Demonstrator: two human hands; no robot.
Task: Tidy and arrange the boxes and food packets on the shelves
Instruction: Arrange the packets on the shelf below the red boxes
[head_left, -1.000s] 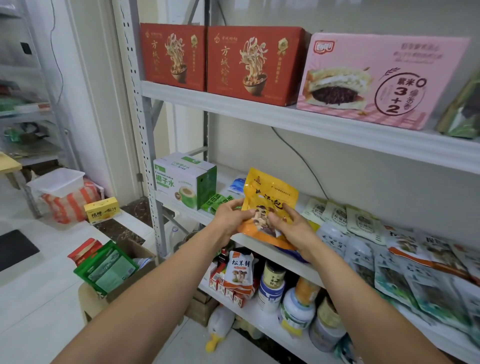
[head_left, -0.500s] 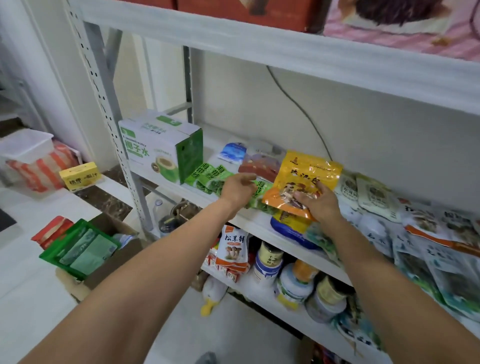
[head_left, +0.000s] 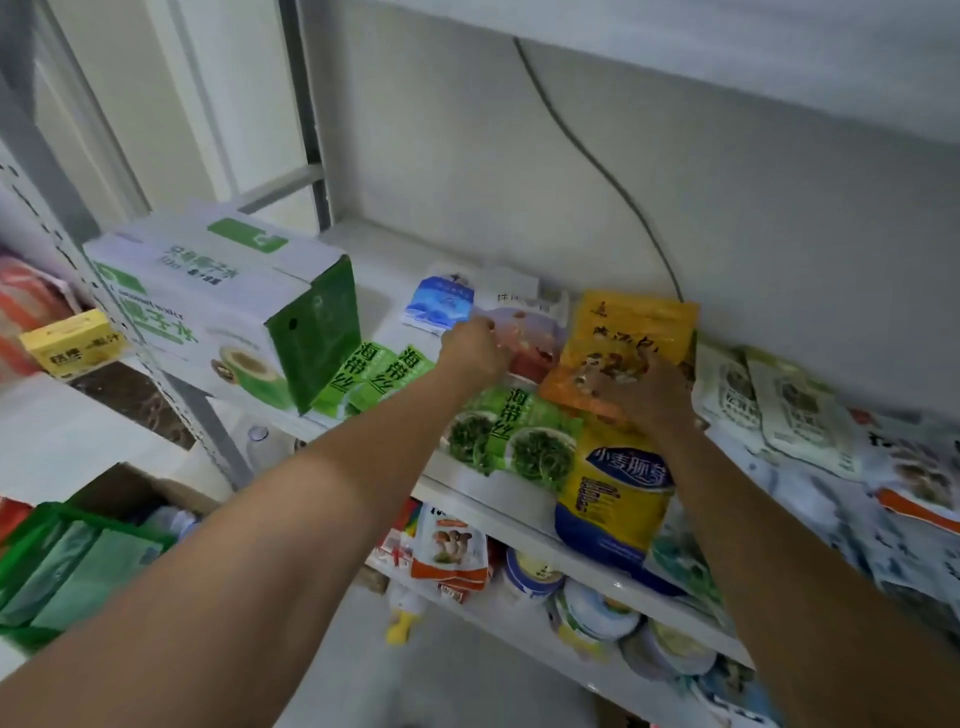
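Forward, right hand on orange packet

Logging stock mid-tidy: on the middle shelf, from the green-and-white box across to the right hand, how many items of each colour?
Green-and-white box: 1
Green packets: 3
Blue-and-white packet: 1
Pale pink packet: 1
Orange packet: 1
Yellow-and-blue bag: 1
Total: 8
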